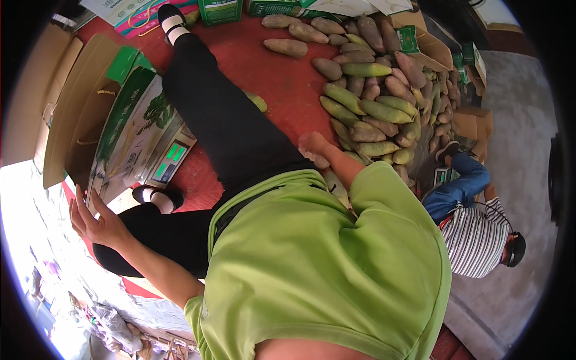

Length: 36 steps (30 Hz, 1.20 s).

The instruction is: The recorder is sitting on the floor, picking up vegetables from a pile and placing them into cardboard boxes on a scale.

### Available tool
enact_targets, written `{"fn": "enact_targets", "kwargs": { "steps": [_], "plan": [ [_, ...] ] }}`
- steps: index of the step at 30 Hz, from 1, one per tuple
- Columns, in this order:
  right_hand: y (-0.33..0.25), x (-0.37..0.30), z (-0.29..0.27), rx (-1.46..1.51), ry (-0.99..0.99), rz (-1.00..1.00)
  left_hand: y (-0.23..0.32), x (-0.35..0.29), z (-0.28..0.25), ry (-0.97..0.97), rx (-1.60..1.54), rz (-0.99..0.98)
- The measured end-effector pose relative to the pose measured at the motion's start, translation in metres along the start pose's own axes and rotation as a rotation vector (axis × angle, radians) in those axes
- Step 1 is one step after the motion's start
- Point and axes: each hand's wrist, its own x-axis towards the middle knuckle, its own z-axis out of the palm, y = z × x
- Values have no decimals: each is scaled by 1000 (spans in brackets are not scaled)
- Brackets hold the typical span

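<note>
My left hand (96, 225) is open, fingers spread, beside the lower edge of a tall green-and-white carton (129, 135) with its flaps up. That carton rests on a digital scale (170, 161) with a lit green display. My right hand (314, 145) has its fingers curled at the near left edge of a heap of long roots. The roots look like radishes, some green (389, 111), others muddy brown (367, 131). Something pale and pinkish (320, 161) shows by the curled fingers. Blur and the small size hide what it is.
One green root (257, 101) lies by my outstretched leg on the red floor covering (240, 57). Green cartons (220, 11) stand along the far side. A brown open box (423, 49) sits behind the heap. To the right, a person in a striped shirt (475, 240) sits by another scale (442, 176).
</note>
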Motion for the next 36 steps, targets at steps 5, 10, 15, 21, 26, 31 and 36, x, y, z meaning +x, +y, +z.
{"fn": "enact_targets", "kwargs": {
  "steps": [5,10,15,21,26,31,36],
  "plan": [
    [32,-8,-26,-329,22,81,-3,-2,2,-12,4,2],
    [35,-35,-66,93,394,478,-3,-1,0,-22,17,-9],
    [70,-53,-95,-150,567,455,-5,-1,6,-11,17,17],
    [84,-51,-140,-481,476,628,2,-1,-2,13,10,6],
    [93,-54,-164,-509,329,788,11,-1,5,2,-23,-19],
    [89,-49,-170,-507,154,747,12,-3,-1,-8,17,-32],
    [72,-37,-177,-635,45,838,10,-4,1,-45,44,-40]
  ]
}}
